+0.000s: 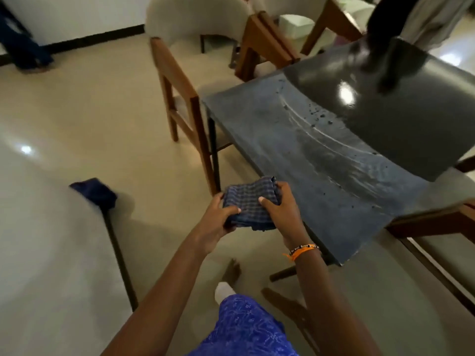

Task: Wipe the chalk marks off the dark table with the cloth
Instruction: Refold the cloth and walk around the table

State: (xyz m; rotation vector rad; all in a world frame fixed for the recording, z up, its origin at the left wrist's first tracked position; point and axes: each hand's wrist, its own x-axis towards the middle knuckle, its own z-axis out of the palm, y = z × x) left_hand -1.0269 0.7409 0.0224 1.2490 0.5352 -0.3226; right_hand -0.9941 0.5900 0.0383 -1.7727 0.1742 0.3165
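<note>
Cloth (250, 202) folded, gripped by both hands, left hand (218, 222) and right hand (281, 210), centre frame, just off worktop (321, 176) corner. Chalk smears (316, 132) arc right of centre. Risk: a loosely bunched cloth may only spread the chalk; mop (102, 199) lower left underfoot.

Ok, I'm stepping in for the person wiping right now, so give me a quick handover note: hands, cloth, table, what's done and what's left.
Left hand: gripping the folded checked cloth from its left side.
Right hand: gripping the same cloth from the right, thumb on top.
Cloth: held in the air just off the near corner of the dark table, not touching it.
Table: the near part is hazy with pale curved streaks and dark specks; the far part looks dark and glossy.
Done: the far part appears clean.
Left: wipe the streaked near part.
A mop lies on the floor to the left.
</note>
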